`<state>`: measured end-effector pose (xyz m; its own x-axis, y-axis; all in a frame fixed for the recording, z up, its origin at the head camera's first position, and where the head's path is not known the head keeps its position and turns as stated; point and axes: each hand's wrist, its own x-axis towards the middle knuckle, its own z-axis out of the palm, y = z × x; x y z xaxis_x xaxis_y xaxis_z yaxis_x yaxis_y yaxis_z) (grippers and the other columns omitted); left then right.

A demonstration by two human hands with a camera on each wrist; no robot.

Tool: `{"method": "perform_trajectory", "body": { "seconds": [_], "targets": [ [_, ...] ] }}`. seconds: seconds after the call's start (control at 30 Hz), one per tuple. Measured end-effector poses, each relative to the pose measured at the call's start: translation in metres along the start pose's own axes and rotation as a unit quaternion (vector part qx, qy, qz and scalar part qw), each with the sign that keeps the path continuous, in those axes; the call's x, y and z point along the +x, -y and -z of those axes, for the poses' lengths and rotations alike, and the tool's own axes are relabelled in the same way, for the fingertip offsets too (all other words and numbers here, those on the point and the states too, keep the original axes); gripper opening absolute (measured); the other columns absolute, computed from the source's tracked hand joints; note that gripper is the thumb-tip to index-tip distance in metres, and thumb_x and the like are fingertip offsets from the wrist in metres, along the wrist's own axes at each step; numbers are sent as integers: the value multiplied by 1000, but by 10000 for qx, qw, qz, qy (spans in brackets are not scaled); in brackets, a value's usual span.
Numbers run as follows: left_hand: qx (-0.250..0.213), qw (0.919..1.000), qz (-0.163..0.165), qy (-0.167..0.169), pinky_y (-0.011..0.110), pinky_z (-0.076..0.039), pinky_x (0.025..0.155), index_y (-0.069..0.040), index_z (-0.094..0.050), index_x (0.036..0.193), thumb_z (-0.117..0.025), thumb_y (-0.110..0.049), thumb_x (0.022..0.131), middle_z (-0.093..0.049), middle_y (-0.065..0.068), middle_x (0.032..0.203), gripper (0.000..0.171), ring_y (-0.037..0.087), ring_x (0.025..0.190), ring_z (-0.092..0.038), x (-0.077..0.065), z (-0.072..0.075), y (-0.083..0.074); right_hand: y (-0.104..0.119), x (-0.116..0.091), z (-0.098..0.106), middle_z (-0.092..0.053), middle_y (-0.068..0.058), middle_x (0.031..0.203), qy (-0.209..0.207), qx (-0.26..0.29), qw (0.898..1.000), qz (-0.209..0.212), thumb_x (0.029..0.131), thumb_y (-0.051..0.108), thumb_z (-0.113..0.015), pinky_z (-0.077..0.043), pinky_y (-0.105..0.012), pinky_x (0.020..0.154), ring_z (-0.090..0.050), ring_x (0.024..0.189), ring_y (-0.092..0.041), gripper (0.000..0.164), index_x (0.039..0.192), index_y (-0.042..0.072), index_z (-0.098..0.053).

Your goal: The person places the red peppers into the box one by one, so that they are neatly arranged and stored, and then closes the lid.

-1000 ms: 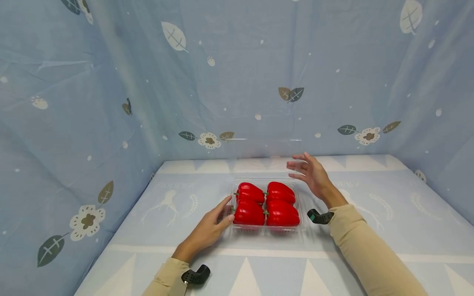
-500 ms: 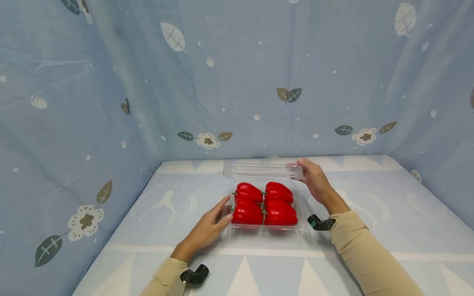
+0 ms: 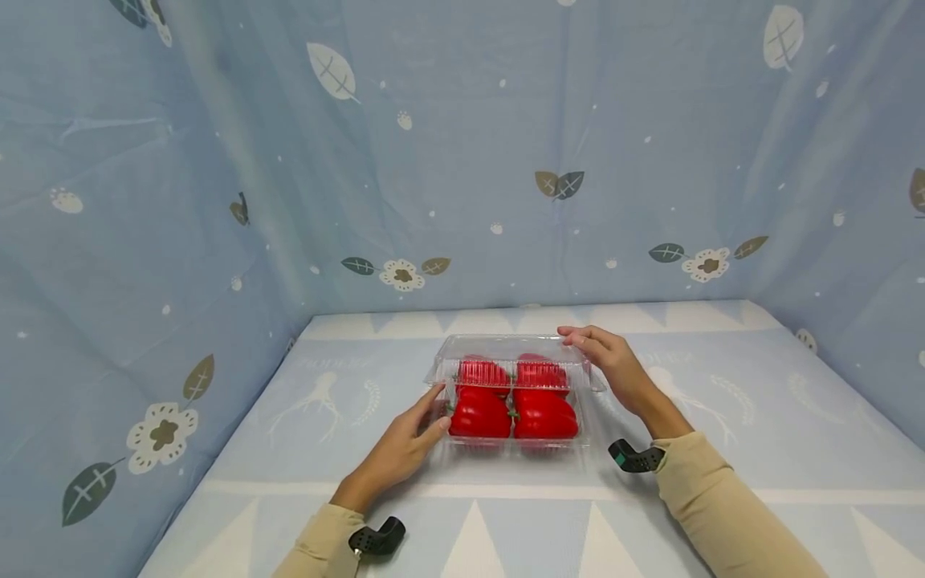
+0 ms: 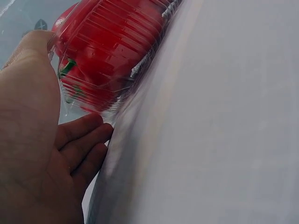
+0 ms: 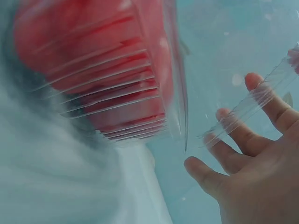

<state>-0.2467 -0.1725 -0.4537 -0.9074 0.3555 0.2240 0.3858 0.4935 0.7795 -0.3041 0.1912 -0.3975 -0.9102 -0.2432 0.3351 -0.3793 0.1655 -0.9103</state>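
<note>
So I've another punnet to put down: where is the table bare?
The patterned blue tablecloth lies bare right of the right hand, and left of the left hand. The middle is crowded: clear plastic clamshell box of red peppers, both hands touching it.

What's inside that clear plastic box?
Four red peppers fill the clear plastic box. The half-lowered lid, under the right hand, veils the back two. What is under the peppers is hidden.
</note>
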Motion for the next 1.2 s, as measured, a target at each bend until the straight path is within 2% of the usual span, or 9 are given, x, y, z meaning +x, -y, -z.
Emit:
{"method": "perform_trajectory", "body": {
  "seconds": [0.23,0.37,0.4,0.47,0.6,0.67,0.83,1.03,1.2],
  "targets": [
    [-282,9995,137,-50,52,-36,111,-16,-31,159,-59,-36,102,-59,12,139,66,29,131,-53,2,1,0,-2,-13,-1,-46,-15,152,221,-668,9970,319,105,24,-50,-35,-64,108,-34,143,-37,33,122,-1,-63],
    [-281,9992,220,-160,54,-34,112,-16,-30,159,-62,-35,100,-60,13,138,70,31,131,-53,-1,3,0,-4,-18,-4,-41,-17,155,334,-809,9949,505,103,17,-54,-35,-63,107,-31,145,-39,29,124,0,-64],
    [-260,9992,227,-195,54,-34,112,-15,-30,159,-63,-35,99,-59,15,139,71,32,130,-53,-1,3,1,-4,-19,-4,-40,-17,155,344,-822,9946,526,102,16,-55,-36,-58,108,-31,145,-39,29,124,-1,-64],
    [-252,9991,262,-240,55,-34,111,-13,-31,159,-64,-35,98,-57,18,139,72,34,130,-53,-3,2,2,-5,-21,-5,-39,-19,156,376,-843,9941,570,101,13,-57,-34,-56,110,-31,145,-40,28,125,-1,-64],
    [-295,9990,262,-217,55,-38,109,-11,-32,158,-65,-33,98,-60,17,137,72,35,127,-56,-2,1,1,-7,-26,-6,-37,-18,157,367,-993,9925,610,99,14,-62,-35,-56,109,-32,144,-40,32,128,1,-63],
    [-287,9992,209,-170,54,-40,107,-12,-32,158,-65,-32,98,-62,15,135,71,34,124,-58,-1,1,1,-8,-28,-5,-36,-17,158,344,-1035,9919,645,97,15,-64,-33,-60,109,-32,145,-40,34,129,2,-63],
    [-204,9998,64,-58,53,-42,105,-13,-29,159,-66,-30,97,-64,11,133,74,29,121,-61,0,2,-1,-12,-33,-5,-35,-17,158,316,-1073,9915,658,96,14,-67,-34,-58,109,-32,144,-42,39,131,0,-62],
    [-171,9997,-105,101,53,-43,105,-12,-24,160,-68,-28,96,-64,12,132,80,30,123,-59,0,7,-1,-12,-35,-5,-33,-15,160,265,-1084,9922,551,95,17,-68,-35,-55,109,-33,144,-42,41,133,5,-61],
    [-165,9997,-132,136,51,-43,105,-14,-23,161,-68,-29,96,-64,11,131,80,28,122,-60,-1,8,0,-13,-36,-7,-32,-17,160,253,-998,9935,477,95,17,-68,-34,-55,109,-31,145,-41,42,134,3,-59]
  ]
}}
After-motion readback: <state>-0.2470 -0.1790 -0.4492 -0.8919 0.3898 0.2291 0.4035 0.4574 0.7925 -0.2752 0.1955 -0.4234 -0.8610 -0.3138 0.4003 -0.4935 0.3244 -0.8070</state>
